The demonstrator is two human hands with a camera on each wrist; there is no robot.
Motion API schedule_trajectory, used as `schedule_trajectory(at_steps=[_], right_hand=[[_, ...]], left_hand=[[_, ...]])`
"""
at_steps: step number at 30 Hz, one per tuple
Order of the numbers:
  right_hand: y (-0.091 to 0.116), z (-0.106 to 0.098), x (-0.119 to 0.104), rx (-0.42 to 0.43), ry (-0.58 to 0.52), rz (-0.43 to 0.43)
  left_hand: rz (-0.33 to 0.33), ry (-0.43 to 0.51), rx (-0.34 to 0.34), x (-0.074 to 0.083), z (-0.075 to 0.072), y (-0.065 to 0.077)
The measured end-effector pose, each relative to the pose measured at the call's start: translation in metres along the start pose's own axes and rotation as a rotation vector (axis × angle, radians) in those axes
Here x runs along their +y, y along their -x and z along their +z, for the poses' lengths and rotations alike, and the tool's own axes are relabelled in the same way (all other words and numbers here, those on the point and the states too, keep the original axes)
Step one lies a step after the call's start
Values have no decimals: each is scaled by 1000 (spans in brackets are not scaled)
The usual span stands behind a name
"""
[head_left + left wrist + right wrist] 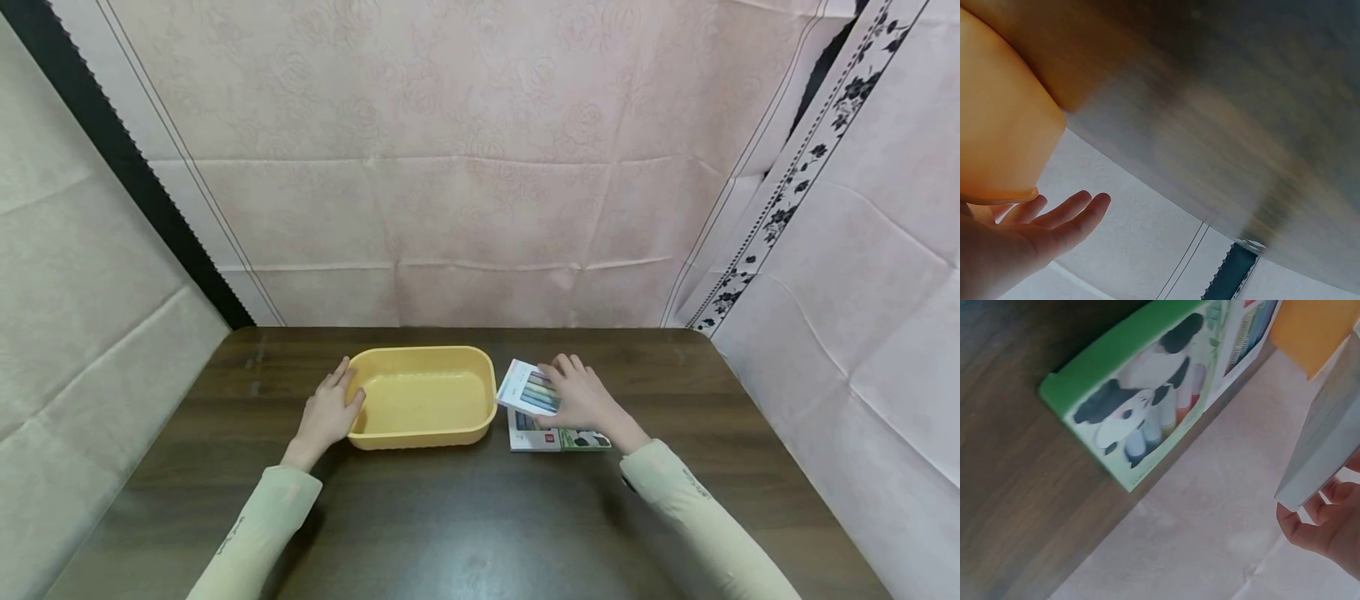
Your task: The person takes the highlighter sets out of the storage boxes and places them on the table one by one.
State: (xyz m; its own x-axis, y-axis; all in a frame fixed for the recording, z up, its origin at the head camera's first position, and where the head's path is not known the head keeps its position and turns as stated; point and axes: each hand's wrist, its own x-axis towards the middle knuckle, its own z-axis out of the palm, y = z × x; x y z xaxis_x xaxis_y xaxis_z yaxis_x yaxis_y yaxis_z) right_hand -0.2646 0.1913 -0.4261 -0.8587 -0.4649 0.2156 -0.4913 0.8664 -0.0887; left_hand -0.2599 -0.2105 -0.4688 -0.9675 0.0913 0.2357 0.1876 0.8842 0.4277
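Observation:
My left hand (327, 412) holds the left rim of a yellow plastic basin (422, 437), thumb over the inside and fingers outside. In the left wrist view the hand's fingers (1075, 215) reach past the basin's rim, and its thumb is hidden. To the basin's right, my right hand (582, 393) grips a thin white box (528, 388) with a picture or window of coloured sticks. This box is raised and tilted, its left corner close to the basin's right rim. Below lie a second white box (534, 440), partly covered, and a green panda box (1141, 406) beside it.
The basin and boxes stand on a dark brown wooden table (420, 517). Pale patterned cloth (480, 208) hangs behind the table's far edge, with more cloth at both sides. Nothing is visible inside the basin.

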Motion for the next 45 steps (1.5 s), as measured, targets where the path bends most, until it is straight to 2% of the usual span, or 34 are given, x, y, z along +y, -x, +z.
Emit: schedule_trajectory(at_steps=[13, 20, 45], right_hand=[[10, 4, 16, 2, 48, 15], [14, 5, 24, 4, 30, 47], [31, 5, 51, 35, 89, 148]], left_hand=[[-6, -7, 3, -2, 2, -1], [-5, -10, 10, -2, 1, 0], [-9, -5, -5, -1, 1, -2]])
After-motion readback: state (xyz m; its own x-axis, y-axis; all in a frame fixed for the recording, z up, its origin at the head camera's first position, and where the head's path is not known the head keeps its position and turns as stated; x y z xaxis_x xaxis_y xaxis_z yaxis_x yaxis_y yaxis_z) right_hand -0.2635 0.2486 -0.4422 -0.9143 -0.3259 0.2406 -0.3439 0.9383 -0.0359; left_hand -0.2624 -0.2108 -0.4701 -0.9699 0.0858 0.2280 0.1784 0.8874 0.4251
